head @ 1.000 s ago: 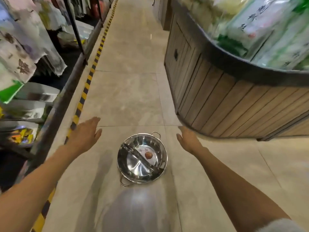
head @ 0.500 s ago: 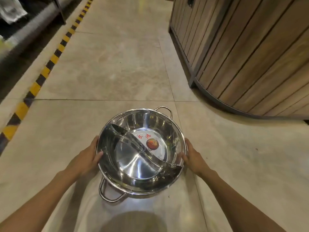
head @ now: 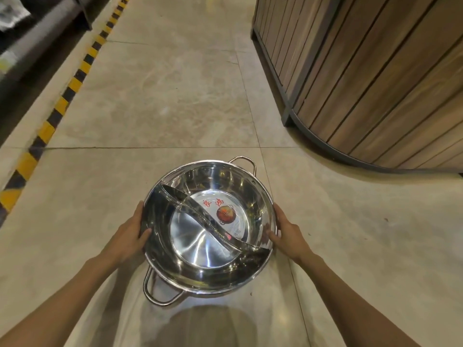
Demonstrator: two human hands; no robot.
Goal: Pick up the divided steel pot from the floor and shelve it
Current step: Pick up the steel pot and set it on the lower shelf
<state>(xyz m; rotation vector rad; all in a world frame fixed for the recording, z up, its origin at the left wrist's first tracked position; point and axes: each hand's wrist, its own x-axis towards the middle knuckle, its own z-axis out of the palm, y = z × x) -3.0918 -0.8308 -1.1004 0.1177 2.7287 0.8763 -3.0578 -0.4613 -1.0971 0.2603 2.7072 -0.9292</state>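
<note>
The divided steel pot (head: 200,249) is round and shiny, with an S-shaped wall across its middle, a red-printed label in its right half and a wire loop handle at the near left and far right. It sits low over the tiled floor (head: 175,101). My left hand (head: 130,234) clasps its left rim with the thumb inside. My right hand (head: 288,234) clasps the right rim the same way. Whether the pot's base touches the floor I cannot tell.
A curved wooden-slat display stand (head: 375,83) with a dark metal base fills the right. A yellow-and-black hazard stripe (head: 60,103) runs along the left beside the low shelf base (head: 30,46). Open floor stretches ahead between them.
Both hands went from hovering open above the pot to gripping its rim on either side. The view has dropped close to the pot, and the thumbs now hook over the rim.
</note>
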